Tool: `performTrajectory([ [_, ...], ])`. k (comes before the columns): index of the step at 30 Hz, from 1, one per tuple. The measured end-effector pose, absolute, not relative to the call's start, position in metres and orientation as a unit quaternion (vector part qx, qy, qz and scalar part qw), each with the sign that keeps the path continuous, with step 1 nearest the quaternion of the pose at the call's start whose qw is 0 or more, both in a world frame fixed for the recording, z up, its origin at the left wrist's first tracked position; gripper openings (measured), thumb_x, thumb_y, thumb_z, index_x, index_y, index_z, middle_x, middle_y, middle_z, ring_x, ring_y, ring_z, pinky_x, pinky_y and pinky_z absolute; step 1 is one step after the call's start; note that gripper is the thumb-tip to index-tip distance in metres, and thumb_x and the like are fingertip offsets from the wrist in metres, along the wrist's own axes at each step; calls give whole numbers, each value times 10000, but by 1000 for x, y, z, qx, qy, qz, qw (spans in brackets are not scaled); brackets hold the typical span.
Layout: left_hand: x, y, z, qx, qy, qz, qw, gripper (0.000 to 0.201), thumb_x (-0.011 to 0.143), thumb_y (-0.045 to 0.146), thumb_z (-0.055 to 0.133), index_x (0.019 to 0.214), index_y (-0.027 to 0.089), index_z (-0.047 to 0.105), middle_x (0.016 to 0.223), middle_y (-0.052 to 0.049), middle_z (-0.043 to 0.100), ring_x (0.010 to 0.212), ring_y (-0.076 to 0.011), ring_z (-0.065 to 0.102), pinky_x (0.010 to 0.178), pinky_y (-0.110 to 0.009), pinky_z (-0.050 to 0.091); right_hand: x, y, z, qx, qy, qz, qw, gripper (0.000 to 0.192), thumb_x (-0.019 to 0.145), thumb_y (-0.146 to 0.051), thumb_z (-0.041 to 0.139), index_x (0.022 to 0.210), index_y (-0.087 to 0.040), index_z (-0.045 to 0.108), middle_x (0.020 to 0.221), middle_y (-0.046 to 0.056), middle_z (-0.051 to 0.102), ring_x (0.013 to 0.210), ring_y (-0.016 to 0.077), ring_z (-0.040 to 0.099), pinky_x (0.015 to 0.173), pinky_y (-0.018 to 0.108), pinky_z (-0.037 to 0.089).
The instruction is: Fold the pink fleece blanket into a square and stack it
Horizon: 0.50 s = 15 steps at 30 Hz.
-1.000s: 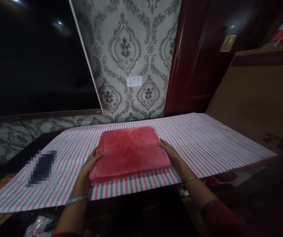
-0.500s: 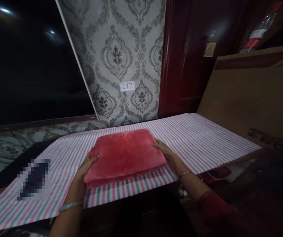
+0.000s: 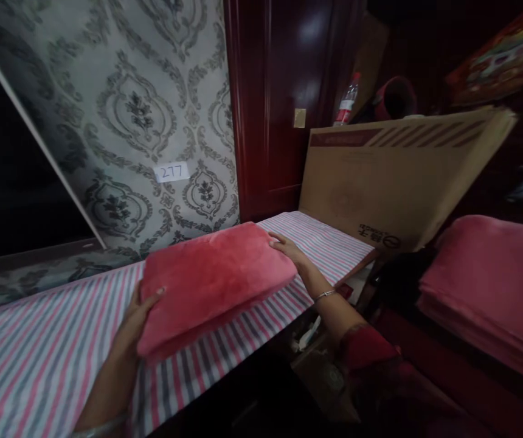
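A folded coral-pink plush blanket (image 3: 216,277) is between my two hands, over the striped cloth (image 3: 61,340). My left hand (image 3: 134,316) grips its left edge, thumb on top and the fingers hidden below. At the right edge my right hand (image 3: 289,252) closes on the blanket, with its fingertips on the upper face. Whether the blanket rests on the cloth or is slightly raised, I cannot tell.
To the right, another pink plush stack (image 3: 494,286) lies lower down. A large cardboard box (image 3: 362,176) stands at the striped cloth's far right end, with a bottle (image 3: 347,100) behind it. A dark screen (image 3: 10,182) stands at the left.
My view has swung to the right, bringing the pink stack and more of the cardboard box into sight. Both hands still hold the blanket, which is turned slightly.
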<state>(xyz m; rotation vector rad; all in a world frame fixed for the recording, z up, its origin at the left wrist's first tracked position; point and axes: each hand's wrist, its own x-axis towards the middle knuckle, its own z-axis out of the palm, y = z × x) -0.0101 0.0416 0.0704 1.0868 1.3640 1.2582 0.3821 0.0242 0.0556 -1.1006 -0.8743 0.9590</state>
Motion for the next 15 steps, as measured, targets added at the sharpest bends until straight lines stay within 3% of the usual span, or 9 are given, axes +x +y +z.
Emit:
performTrajectory([
  [2, 6, 33, 52, 410, 568, 487, 522, 875, 796, 211, 736, 1568, 239, 326, 1317, -130, 679, 1071, -256, 725, 956, -389, 577, 391, 11, 36, -554, -319, 387, 665, 416, 608, -344, 800, 993, -215, 707, 940, 52, 745, 904, 228, 683, 848, 379, 532],
  [5, 14, 26, 35, 387, 585, 468, 537, 1030, 757, 208, 780, 1611, 247, 207, 1410, -163, 608, 1102, -276, 714, 933, -388, 589, 386, -26, -2, -586, -271, 339, 684, 338, 653, -416, 755, 920, -232, 659, 800, 23, 706, 775, 203, 667, 721, 342, 535],
  [9, 19, 26, 45, 390, 592, 488, 508, 997, 757, 247, 790, 1598, 261, 255, 1561, -157, 455, 1269, -301, 617, 996, -380, 553, 352, -84, -41, -573, -266, 398, 665, 385, 675, -546, 739, 849, -236, 591, 551, -24, 608, 463, 170, 563, 469, 281, 437],
  [12, 30, 15, 63, 375, 584, 513, 506, 901, 791, 218, 757, 1569, 285, 308, 1531, -119, 497, 1266, -266, 620, 1016, -354, 538, 323, -117, -48, -517, -218, 491, 666, 489, 679, -525, 784, 1012, -249, 555, 632, -11, 677, 470, 193, 615, 454, 281, 451],
  [15, 40, -6, 71, 358, 549, 536, 533, 848, 820, 177, 720, 1553, 319, 318, 1427, -84, 600, 1148, -225, 688, 971, -345, 571, 301, -135, -46, -452, -124, 525, 710, 474, 711, -481, 794, 1029, -250, 529, 805, 30, 742, 649, 212, 714, 603, 321, 545],
])
